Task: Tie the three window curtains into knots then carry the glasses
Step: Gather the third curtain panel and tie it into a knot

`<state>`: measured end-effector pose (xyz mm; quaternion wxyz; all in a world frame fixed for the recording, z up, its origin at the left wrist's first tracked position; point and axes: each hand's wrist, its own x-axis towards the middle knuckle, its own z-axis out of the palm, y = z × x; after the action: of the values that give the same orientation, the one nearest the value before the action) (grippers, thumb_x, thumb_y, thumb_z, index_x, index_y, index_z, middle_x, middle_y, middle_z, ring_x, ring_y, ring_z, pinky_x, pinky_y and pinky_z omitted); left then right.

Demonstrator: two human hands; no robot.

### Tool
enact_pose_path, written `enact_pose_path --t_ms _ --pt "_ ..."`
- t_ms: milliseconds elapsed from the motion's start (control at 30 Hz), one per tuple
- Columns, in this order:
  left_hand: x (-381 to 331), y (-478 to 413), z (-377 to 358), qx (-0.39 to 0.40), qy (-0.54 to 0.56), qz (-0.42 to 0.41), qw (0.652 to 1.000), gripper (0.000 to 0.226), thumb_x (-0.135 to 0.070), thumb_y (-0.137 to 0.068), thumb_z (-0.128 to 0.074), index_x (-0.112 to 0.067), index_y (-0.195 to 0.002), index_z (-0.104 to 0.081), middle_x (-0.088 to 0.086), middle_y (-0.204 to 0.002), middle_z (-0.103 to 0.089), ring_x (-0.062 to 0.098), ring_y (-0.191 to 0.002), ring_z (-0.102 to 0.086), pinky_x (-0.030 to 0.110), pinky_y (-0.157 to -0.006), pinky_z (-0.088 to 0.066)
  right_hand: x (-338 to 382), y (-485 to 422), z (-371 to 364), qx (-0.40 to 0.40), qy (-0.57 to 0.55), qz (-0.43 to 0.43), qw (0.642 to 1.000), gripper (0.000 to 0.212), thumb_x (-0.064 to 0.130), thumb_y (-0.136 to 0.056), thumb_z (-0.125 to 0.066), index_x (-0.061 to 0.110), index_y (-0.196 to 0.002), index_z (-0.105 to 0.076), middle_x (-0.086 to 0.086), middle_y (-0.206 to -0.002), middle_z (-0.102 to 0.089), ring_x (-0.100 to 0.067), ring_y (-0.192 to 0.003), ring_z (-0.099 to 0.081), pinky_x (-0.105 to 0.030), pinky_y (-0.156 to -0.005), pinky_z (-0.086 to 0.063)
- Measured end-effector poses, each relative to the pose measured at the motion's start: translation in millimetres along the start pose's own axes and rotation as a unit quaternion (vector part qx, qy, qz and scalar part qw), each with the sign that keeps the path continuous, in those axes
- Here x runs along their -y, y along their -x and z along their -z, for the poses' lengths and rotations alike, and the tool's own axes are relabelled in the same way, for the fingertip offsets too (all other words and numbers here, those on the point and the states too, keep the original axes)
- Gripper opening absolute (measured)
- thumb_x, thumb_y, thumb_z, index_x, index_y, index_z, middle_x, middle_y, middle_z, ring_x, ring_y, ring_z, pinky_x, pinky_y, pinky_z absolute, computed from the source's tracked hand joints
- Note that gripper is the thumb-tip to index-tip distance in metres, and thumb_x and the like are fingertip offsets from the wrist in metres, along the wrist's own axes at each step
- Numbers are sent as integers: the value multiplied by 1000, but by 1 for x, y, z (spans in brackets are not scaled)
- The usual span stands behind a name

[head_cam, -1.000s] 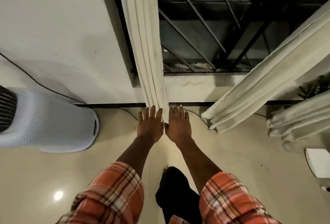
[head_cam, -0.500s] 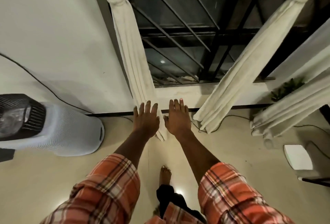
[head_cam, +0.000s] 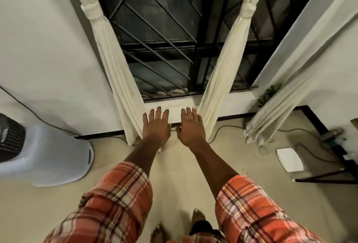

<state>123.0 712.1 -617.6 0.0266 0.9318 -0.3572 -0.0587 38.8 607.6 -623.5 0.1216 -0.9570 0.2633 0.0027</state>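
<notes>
Hovering straight fingers (head_cam: pixel 158 114), left perhaps grazing curtain (head_cam: pixel 108 49).

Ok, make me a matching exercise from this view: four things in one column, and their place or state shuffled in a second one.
Column one:
1 left curtain
2 far-right curtain
3 white appliance
4 right hand

Column two:
A fingers straight, holding nothing
B on the floor at the left
C tied in a knot
D no knot in view

Pairs: 1-C, 2-D, 3-B, 4-A.
</notes>
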Motion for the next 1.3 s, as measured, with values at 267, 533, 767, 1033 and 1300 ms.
enact_pose_path --t_ms 267,533,767,1033,1300 --pt "-117 -32 -8 15 -3 -35 999 59 -40 -98 -36 -23 -150 -14 8 -159 -11 31 -145 -9 52 -117 -7 -121 12 30 -9 26 -20 999 69 37 -97 -45 9 -152 -14 -13 -160 -15 -31 -148 -5 -46 -118 -10" --pt "-297 -75 -26 16 12 -107 994 58 -39 -98 -36 -23 -150 -15 7 -158 -13 31 -144 -11 51 -116 -5 -305 20 62 -8 32 -91 995 71 36 -97 -47 8 -152 -12 -13 -159 -13 -30 -148 -1 -44 -119 -13" --pt "-402 -120 -35 25 10 -185 982 57 -36 -97 -39 -24 -149 -17 6 -158 -14 29 -144 -12 50 -116 -7 -410 15 85 -35 -1 -174 984 73 33 -97 -48 10 -154 -8 -11 -161 -7 -28 -149 2 -42 -119 -9" --pt "-491 -202 -56 39 -6 -305 952 58 -37 -95 -45 -22 -147 -23 8 -155 -24 30 -143 -20 49 -116 -15 -493 -9 91 -35 -29 -278 960 74 34 -95 -50 8 -153 -11 -13 -160 -10 -30 -149 0 -43 -120 -11" --pt "-561 -275 -72 65 -13 -409 910 59 -36 -93 -46 -20 -146 -26 8 -150 -31 30 -138 -26 46 -114 -19 -567 -42 103 -32 -60 -412 909 77 35 -94 -52 7 -152 -10 -12 -160 -10 -29 -148 2 -40 -119 -12"
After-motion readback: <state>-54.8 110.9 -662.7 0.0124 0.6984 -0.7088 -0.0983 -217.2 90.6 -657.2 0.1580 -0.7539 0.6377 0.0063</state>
